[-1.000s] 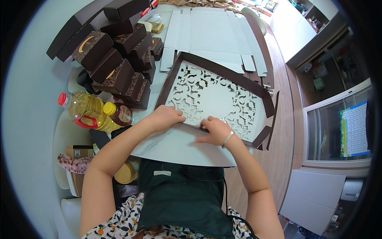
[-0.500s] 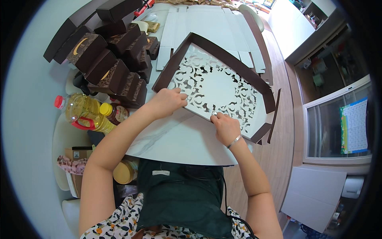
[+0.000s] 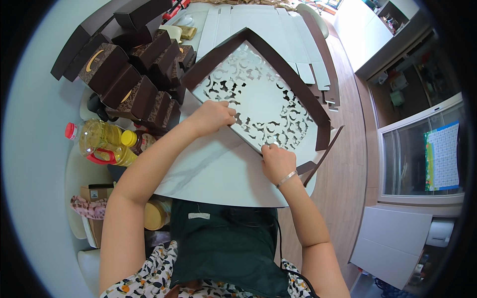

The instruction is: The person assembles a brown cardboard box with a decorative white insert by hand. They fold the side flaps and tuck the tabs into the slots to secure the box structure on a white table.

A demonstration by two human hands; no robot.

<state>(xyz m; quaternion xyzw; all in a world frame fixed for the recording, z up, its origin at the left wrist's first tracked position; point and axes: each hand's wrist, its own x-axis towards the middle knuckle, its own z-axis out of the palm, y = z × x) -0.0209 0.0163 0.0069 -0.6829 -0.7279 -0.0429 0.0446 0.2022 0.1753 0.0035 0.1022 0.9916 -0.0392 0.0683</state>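
Observation:
A cardboard box lid (image 3: 261, 99) with a white inside, dark brown side walls and a cut-out scroll pattern tilts above the marble-patterned table. My left hand (image 3: 213, 117) is closed over its near edge, left of the middle. Farther right along that same edge, my right hand (image 3: 279, 161) pinches the cardboard, a silver bracelet on its wrist. Walls stand folded up along the far sides, while a loose brown flap sticks out at the right corner. Both thumbs are mostly hidden.
Brown patterned boxes (image 3: 134, 79) are stacked on the left. Below them stand an oil bottle (image 3: 99, 139) with a red cap and a yellow-capped jar (image 3: 141, 140). Flat white cardboard blanks (image 3: 258, 22) lie at the far side of the table (image 3: 213, 171).
The box lid has turned clockwise, its left corner swinging away from me and its right corner coming nearer. Both hands keep their grip on the near edge.

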